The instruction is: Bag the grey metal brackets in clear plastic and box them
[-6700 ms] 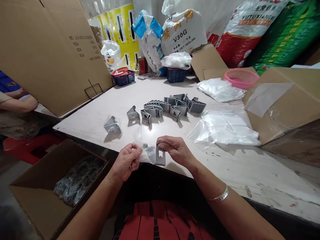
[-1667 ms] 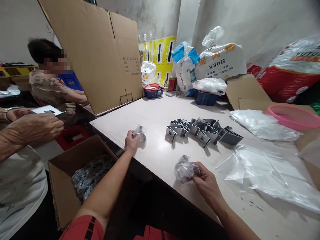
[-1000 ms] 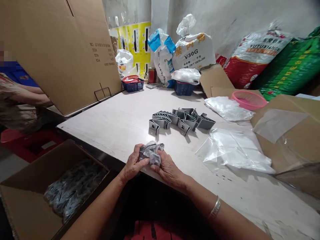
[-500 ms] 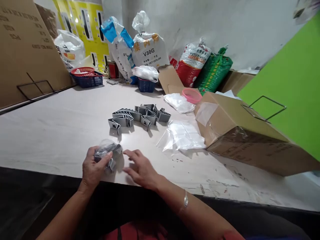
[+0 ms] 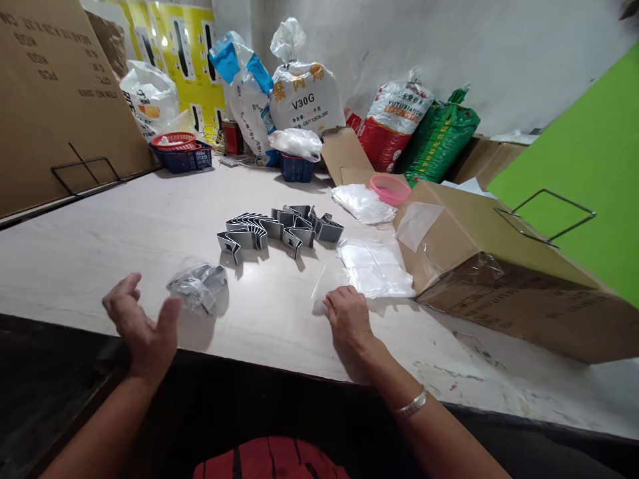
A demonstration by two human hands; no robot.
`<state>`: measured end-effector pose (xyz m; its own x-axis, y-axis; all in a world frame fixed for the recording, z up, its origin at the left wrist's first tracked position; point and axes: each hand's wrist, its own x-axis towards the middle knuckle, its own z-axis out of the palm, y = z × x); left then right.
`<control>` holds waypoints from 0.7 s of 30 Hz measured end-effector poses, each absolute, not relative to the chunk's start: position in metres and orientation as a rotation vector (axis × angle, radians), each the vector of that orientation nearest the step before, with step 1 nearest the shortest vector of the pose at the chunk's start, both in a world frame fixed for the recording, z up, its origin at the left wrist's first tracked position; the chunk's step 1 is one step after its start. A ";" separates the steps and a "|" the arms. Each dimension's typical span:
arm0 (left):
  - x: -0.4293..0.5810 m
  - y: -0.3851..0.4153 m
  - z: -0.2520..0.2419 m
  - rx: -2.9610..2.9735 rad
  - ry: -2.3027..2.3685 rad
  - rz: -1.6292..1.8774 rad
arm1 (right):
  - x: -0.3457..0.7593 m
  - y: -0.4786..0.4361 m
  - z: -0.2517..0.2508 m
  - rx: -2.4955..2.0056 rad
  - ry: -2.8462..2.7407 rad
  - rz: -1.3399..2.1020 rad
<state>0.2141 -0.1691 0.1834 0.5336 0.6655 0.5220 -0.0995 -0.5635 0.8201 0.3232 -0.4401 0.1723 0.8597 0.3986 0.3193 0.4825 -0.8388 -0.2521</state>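
Note:
My left hand (image 5: 144, 319) is raised over the table's near edge, its fingers apart and nothing in it. Just to its right, a clear plastic bag with grey metal pieces inside (image 5: 200, 286) lies on the table. My right hand (image 5: 349, 316) pinches the near corner of a clear plastic bag (image 5: 324, 283) beside a stack of flat clear bags (image 5: 379, 269). Beyond the hands, bent grey metal brackets (image 5: 249, 233) stand on edge in a nested row, with more brackets (image 5: 299, 229) grouped to their right.
An opened cardboard box (image 5: 474, 266) stands at the right, by a pink basket (image 5: 390, 191) and more clear bags (image 5: 364, 203). Blue baskets (image 5: 187, 159) and full sacks (image 5: 307, 100) line the back. A large carton (image 5: 64, 100) rises at the left.
My left hand has let go of the bagged metal pieces and moved left; they now lie on the table. My right hand has moved right to the clear bags and closed on one.

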 end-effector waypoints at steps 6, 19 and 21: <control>0.207 -0.276 0.195 1.866 -0.022 0.522 | 0.301 -0.428 0.202 -1.836 -0.351 0.008; 0.250 -0.299 0.196 1.363 0.188 0.080 | 0.313 -0.430 0.216 -1.243 -0.059 0.332; 0.252 -0.296 0.199 1.279 0.272 0.032 | 0.317 -0.435 0.213 -1.249 0.006 0.269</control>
<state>0.2524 -0.2959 0.1989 0.9676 0.1739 -0.1829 0.1268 0.2915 0.9481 0.3171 -0.4353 0.2131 0.9685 0.1982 -0.1507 -0.2046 0.2886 -0.9353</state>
